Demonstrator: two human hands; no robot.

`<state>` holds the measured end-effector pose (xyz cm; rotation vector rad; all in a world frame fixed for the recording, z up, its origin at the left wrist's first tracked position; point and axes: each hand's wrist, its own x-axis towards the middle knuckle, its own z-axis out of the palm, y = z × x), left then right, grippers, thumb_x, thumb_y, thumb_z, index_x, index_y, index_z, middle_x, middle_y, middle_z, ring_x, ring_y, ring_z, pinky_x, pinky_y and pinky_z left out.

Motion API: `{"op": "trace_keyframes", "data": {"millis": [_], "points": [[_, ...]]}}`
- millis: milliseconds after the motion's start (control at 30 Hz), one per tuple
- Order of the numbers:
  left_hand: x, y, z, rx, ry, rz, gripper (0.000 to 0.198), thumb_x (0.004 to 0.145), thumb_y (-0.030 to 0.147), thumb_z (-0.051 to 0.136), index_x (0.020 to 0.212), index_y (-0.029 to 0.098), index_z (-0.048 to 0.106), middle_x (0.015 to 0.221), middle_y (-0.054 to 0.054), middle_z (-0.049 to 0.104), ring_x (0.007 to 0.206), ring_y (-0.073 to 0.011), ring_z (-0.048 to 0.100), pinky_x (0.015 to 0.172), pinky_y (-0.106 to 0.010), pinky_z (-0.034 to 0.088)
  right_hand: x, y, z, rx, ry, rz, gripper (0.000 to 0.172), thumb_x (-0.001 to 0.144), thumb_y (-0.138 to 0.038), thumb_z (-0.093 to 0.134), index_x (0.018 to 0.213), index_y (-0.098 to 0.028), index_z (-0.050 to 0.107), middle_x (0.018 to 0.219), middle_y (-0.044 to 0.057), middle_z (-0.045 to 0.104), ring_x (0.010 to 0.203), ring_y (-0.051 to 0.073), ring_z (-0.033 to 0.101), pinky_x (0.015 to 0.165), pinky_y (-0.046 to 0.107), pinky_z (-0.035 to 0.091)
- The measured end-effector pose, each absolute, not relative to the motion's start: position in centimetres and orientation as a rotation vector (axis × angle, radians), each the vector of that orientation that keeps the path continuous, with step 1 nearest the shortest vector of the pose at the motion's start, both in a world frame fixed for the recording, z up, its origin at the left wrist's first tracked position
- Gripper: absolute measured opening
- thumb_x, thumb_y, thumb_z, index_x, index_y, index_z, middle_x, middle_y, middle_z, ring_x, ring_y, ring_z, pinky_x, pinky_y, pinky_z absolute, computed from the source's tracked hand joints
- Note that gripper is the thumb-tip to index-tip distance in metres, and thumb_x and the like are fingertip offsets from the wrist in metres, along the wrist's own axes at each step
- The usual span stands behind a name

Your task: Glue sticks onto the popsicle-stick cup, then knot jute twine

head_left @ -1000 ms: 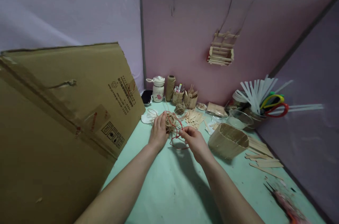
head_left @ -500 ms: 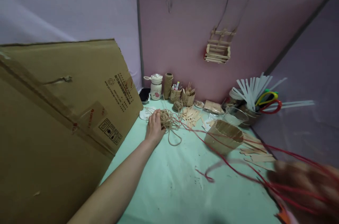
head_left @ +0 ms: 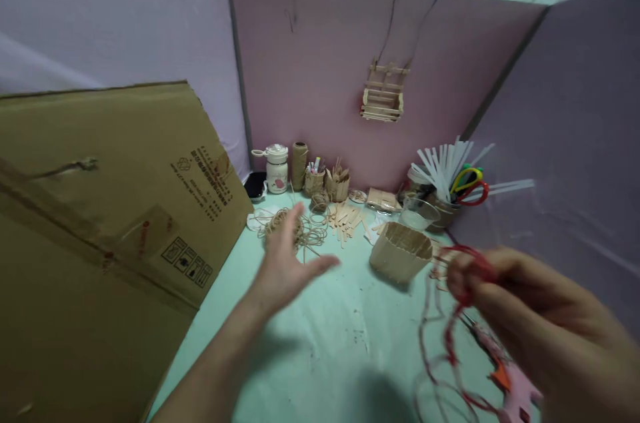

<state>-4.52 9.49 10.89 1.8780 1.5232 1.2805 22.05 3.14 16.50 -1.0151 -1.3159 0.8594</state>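
Observation:
My right hand (head_left: 525, 303) pinches a bunch of red yarn (head_left: 450, 343), with blurred loops dangling below it over the table. My left hand (head_left: 287, 260) is raised above the table, thumb and fingers spread, holding nothing. Behind its fingers lies a loose tangle of brown twine (head_left: 313, 231). Between the hands, farther back, stands a basket-like container (head_left: 400, 253) covered in tan strips. Partly behind the yarn and my right hand, a pink glue gun (head_left: 515, 386) with an orange trigger rests on the table.
A large cardboard sheet (head_left: 100, 230) leans along the left side. At the back stand a white bottle (head_left: 277, 170), a twine spool (head_left: 299, 166) and cups of sticks. White strips and scissors (head_left: 473, 190) fill a pot at right. A small stick-built shelf (head_left: 383, 100) hangs on the back wall.
My left hand has left the twine, lifted and opened toward me. My right hand has moved inward and up, gathering the red yarn that was stretched across the table. The view has shifted right.

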Motion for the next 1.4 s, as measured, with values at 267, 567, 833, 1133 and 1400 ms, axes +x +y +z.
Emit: {"op": "trace_keyframes", "data": {"millis": [267, 567, 833, 1133, 1400], "points": [[3.9, 7.3, 8.7, 1.202, 0.705, 0.749, 0.042, 0.071, 0.051, 0.069, 0.088, 0.013, 0.063, 0.057, 0.003, 0.050, 0.049, -0.0081, 0.045, 0.055, -0.025, 0.041, 18.5, 9.1, 18.3, -0.739, -1.101, 0.727, 0.009, 0.075, -0.030, 0.070, 0.078, -0.026, 0.063, 0.102, 0.003, 0.065, 0.093, 0.019, 0.060, 0.078, 0.035, 0.050], [1.1, 11.7, 9.6, 0.207, 0.403, 1.344, 0.038, 0.089, 0.036, 0.055, 0.061, 0.016, 0.040, 0.064, 0.001, 0.052, 0.060, -0.0085, 0.055, 0.070, -0.027, 0.051, 16.6, 9.3, 10.7, -0.961, -0.992, 1.357, 0.030, 0.075, -0.042, 0.068, 0.070, -0.023, 0.045, 0.056, -0.006, 0.045, 0.046, 0.009, 0.037, 0.044, 0.023, 0.030], [1.6, 13.2, 9.3, 0.221, 0.400, 1.419, 0.027, 0.092, 0.028, 0.050, 0.068, 0.016, 0.044, 0.049, 0.010, 0.019, 0.037, -0.0038, 0.016, 0.038, -0.015, 0.020, 12.0, 9.6, 7.1, -1.066, -1.444, 1.535, 0.025, 0.070, -0.040, 0.068, 0.076, -0.019, 0.056, 0.067, -0.002, 0.056, 0.059, 0.012, 0.046, 0.056, 0.024, 0.037], [3.3, 12.8, 4.5, 0.660, 0.796, 1.705, 0.027, 0.088, 0.040, 0.053, 0.072, 0.019, 0.047, 0.069, 0.003, 0.048, 0.067, -0.0101, 0.048, 0.070, -0.021, 0.042, 11.5, 14.1, 6.9, -1.065, -0.889, 1.243, 0.036, 0.070, -0.056, 0.064, 0.074, -0.021, 0.055, 0.076, 0.002, 0.061, 0.069, 0.016, 0.056, 0.061, 0.027, 0.044], [4.5, 11.7, 0.3, 0.978, 1.223, 1.495, 0.017, 0.089, 0.036, 0.047, 0.093, 0.020, 0.050, 0.096, -0.005, 0.056, 0.090, -0.0177, 0.052, 0.079, -0.028, 0.042, 9.7, 18.3, 8.2, -0.947, -0.822, 1.226, 0.037, 0.079, -0.054, 0.051, 0.073, -0.025, 0.029, 0.052, -0.012, 0.022, 0.040, 0.007, 0.019, 0.041, 0.021, 0.021]]}}
